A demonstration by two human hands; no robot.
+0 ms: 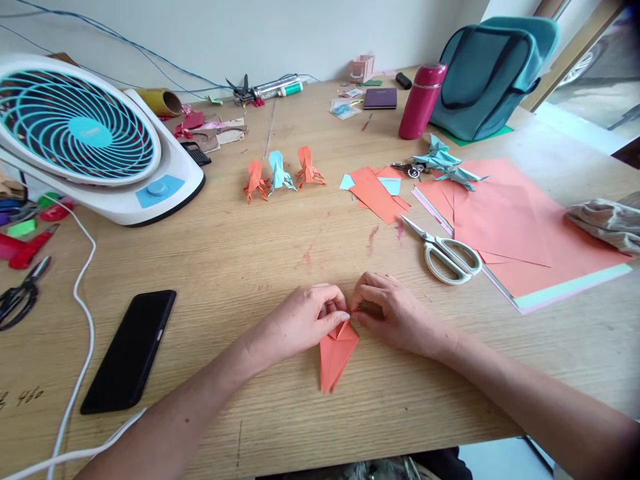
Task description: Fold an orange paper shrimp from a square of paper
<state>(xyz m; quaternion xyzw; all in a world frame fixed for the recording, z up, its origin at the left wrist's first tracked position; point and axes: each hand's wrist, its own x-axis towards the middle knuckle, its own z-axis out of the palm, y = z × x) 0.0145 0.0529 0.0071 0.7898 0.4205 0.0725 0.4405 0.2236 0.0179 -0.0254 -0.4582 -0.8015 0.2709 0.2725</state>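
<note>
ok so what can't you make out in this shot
Head view only:
Top fold of the folded orange paper: covered by the fingers of the left hand and right hand.
Written marks on the table: cut off by the left edge.
Grey cloth: cut off by the right edge.
Packet by the purple notebook: too small.

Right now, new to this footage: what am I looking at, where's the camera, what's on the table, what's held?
No machine here: these are a person's two bare hands. The single picture comes from a camera worn on that person's head, looking forward and down. The left hand and right hand together pinch the top end of a folded orange paper lying on the wooden table. Around it: a black phone, a white fan, white scissors, three small folded paper figures, loose orange sheets, a red flask and a teal bag.
</note>
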